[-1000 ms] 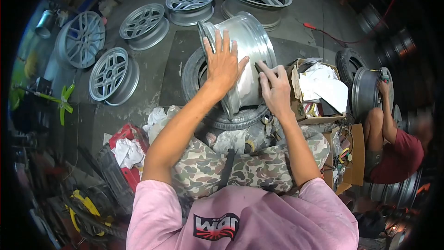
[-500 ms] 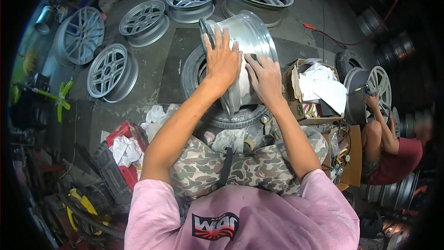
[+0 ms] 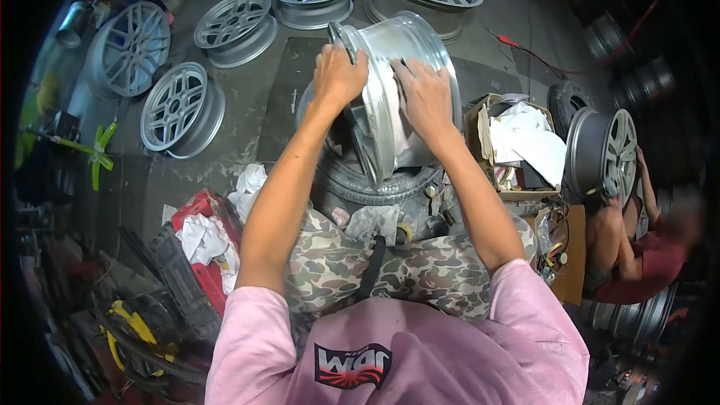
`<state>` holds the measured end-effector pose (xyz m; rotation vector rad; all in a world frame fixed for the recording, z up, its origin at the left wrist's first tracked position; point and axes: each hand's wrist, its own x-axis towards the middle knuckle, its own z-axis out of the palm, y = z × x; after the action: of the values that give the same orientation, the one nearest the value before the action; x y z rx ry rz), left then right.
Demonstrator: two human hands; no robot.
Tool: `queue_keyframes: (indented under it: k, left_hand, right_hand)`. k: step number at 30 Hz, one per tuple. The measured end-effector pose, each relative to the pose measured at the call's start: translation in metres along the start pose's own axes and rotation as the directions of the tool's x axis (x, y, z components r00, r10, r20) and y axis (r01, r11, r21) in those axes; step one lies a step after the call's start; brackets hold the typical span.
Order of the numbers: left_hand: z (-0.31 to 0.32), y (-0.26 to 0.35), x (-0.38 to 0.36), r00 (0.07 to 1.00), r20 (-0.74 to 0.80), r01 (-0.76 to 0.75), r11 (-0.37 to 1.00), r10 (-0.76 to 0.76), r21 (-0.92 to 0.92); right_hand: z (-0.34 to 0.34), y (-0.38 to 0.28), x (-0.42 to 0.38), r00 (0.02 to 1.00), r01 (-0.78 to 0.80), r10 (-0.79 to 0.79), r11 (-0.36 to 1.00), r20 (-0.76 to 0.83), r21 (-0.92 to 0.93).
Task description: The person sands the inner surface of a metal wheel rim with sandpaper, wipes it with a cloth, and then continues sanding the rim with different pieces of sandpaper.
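Note:
A bare silver wheel rim stands tilted on its edge in front of me, over a black tire lying flat. My left hand is closed around the upper left lip of the rim. Against the outside of the barrel, my right hand presses with bent fingers near a whitish, dull band. Whatever lies under those fingertips is hidden; a dark edge shows beside them.
Several silver wheels stand on the floor ahead and left. A cardboard box with papers is at right, and a red case at left. Further right, a crouching person works at another wheel.
My left hand has gone from lying flat with spread fingers to gripping the rim's lip. My right hand has slid slightly up the barrel. The other person's hands have shifted on their wheel.

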<state>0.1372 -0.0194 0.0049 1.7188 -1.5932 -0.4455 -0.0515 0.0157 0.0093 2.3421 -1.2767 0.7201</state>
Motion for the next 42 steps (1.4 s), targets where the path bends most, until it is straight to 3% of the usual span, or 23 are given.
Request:
queue_keyframes:
  k: [2,4,6,8,10,14,16,22,28,30,32,42]
  left_hand:
    - [0.006,-0.003,0.000,1.000,-0.024,-0.008,1.000,0.008,0.005]
    - [0.015,-0.002,-0.001,0.998,-0.046,0.031,0.987,-0.039,-0.160]
    - [0.015,-0.002,0.003,0.996,-0.081,-0.048,0.990,0.037,-0.134]
    - [0.010,-0.003,0.001,1.000,0.016,0.023,0.982,-0.020,-0.188]
    - [0.008,-0.002,-0.001,1.000,-0.010,0.023,0.985,-0.025,-0.169]
    - [0.014,0.002,-0.002,0.999,-0.044,0.007,0.984,-0.015,-0.177]
    - [0.015,0.004,-0.002,0.997,-0.072,-0.008,0.982,-0.005,-0.186]
    - [0.013,0.002,-0.003,0.999,-0.023,0.019,0.986,-0.023,-0.165]
    - [0.006,0.005,-0.007,0.999,-0.030,0.030,0.986,-0.035,-0.163]
    - [0.009,0.005,-0.005,0.998,-0.050,0.025,0.988,-0.033,-0.150]
    - [0.014,0.006,-0.004,0.999,-0.034,0.009,0.988,-0.014,-0.153]
    - [0.015,0.007,-0.005,0.998,-0.068,-0.011,0.990,0.001,-0.143]
  right_hand:
    - [-0.014,-0.007,-0.019,1.000,0.001,0.000,0.999,-0.019,0.053]
    - [-0.026,-0.008,-0.030,0.995,-0.060,0.055,0.997,0.085,0.053]
    - [-0.017,-0.001,-0.012,0.998,-0.049,0.047,0.997,0.049,0.054]
    - [-0.001,0.002,0.007,1.000,-0.001,0.000,0.998,0.018,0.055]
    - [0.000,-0.005,0.003,1.000,0.013,-0.013,0.999,-0.006,0.037]
    - [-0.011,-0.014,-0.017,0.992,-0.113,0.108,0.990,0.066,0.079]
    - [0.001,-0.009,0.007,0.998,-0.054,0.055,0.998,-0.025,0.032]
    - [-0.020,-0.015,-0.008,0.987,-0.113,0.109,0.993,0.117,0.036]
    - [-0.002,-0.009,0.005,0.999,-0.031,0.031,0.999,0.016,0.034]
    - [-0.013,-0.013,-0.007,0.992,-0.088,0.082,0.994,0.097,0.060]
    - [-0.011,-0.015,-0.013,0.994,-0.104,0.100,0.981,0.033,0.163]
    - [0.001,-0.012,0.000,0.992,-0.118,0.122,0.981,-0.016,0.153]
